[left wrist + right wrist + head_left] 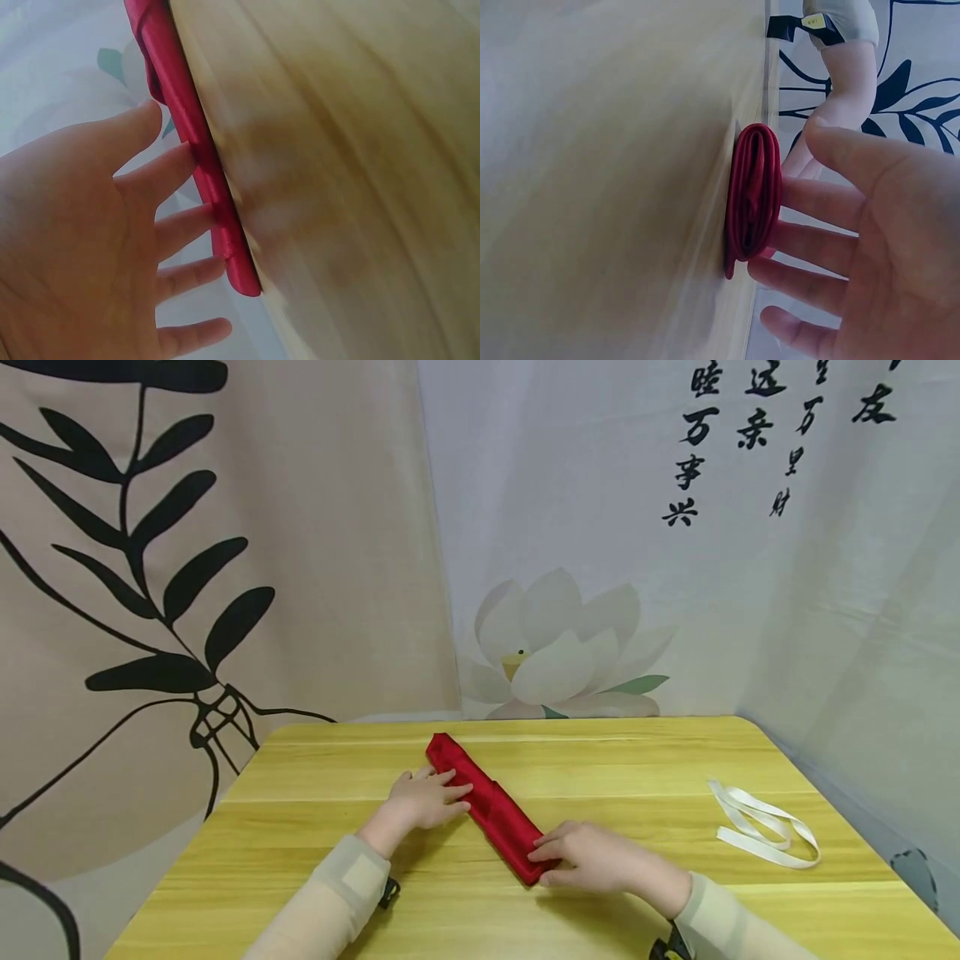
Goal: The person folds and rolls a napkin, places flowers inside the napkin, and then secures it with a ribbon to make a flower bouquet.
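A shiny red cloth (491, 806), folded into a long flat strip, lies slantwise on the wooden table. My left hand (427, 799) rests its spread, straight fingertips on the strip's far half. At its near end, the fingers of my right hand (592, 858) lie on top of the cloth. The left wrist view shows the cloth (206, 161) edge-on, with the left fingers (174, 166) reaching over it. In the right wrist view the rolled layers of the cloth's end (754, 191) face the camera, beside the extended right fingers (817, 244).
A loosely looped white ribbon (765, 831) lies on the right side of the table (315, 827). Behind the table's far edge hangs a printed curtain (360, 543) with dark leaves, a lotus and black writing.
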A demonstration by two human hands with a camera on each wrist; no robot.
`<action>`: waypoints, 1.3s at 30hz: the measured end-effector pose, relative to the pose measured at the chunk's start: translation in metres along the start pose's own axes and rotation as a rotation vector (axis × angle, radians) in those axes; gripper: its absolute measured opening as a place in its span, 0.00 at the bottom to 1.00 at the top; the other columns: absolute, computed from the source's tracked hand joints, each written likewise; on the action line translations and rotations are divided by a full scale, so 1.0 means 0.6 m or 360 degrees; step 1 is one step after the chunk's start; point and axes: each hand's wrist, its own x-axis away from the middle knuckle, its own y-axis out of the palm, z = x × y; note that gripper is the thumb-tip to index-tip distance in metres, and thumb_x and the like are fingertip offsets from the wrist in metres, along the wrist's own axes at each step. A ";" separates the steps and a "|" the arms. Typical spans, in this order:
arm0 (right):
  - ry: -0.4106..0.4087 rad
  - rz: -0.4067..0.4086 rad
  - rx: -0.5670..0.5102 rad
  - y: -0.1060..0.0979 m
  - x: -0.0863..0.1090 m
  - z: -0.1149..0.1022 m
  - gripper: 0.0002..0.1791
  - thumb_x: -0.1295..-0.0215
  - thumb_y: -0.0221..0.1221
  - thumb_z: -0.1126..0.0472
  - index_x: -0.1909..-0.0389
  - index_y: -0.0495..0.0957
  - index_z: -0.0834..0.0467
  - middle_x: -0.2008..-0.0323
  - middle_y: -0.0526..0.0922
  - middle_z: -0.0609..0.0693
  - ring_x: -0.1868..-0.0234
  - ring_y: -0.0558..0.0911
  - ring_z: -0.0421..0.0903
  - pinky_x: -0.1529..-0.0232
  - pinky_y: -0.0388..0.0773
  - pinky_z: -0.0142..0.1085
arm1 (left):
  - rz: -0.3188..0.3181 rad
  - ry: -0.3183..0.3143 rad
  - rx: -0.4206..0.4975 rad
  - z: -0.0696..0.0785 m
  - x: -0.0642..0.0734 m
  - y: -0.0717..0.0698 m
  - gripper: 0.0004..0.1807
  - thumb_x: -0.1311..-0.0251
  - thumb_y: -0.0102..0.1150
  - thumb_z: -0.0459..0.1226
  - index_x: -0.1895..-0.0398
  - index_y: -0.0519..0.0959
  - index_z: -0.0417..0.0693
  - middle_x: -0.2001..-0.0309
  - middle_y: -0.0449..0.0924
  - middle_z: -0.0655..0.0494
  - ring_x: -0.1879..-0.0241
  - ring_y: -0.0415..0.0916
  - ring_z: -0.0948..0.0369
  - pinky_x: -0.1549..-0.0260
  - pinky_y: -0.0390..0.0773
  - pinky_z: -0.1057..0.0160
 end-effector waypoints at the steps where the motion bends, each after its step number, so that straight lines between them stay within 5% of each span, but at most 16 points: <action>1: -0.0005 -0.0001 0.0001 0.000 0.000 -0.001 0.19 0.35 0.61 0.47 0.47 0.82 0.51 0.46 0.81 0.46 0.45 0.76 0.45 0.46 0.74 0.39 | -0.0004 -0.0001 0.0003 0.000 -0.001 0.000 0.28 0.31 0.41 0.60 0.31 0.67 0.69 0.28 0.59 0.56 0.28 0.49 0.46 0.36 0.49 0.37; 25: -0.0131 -0.0037 0.0161 0.010 0.002 -0.038 0.22 0.34 0.60 0.47 0.42 0.79 0.51 0.44 0.79 0.44 0.42 0.75 0.44 0.43 0.71 0.39 | -0.0034 0.0040 -0.0089 0.024 -0.033 -0.005 0.27 0.32 0.42 0.60 0.32 0.69 0.70 0.29 0.62 0.59 0.28 0.52 0.51 0.34 0.51 0.41; 39: -0.0174 -0.0062 0.0155 0.012 0.002 -0.042 0.20 0.34 0.61 0.49 0.46 0.81 0.52 0.47 0.80 0.43 0.44 0.76 0.42 0.43 0.72 0.37 | -0.0077 0.0103 -0.0218 0.059 -0.051 -0.013 0.28 0.32 0.41 0.61 0.31 0.67 0.72 0.29 0.61 0.62 0.29 0.53 0.53 0.34 0.52 0.42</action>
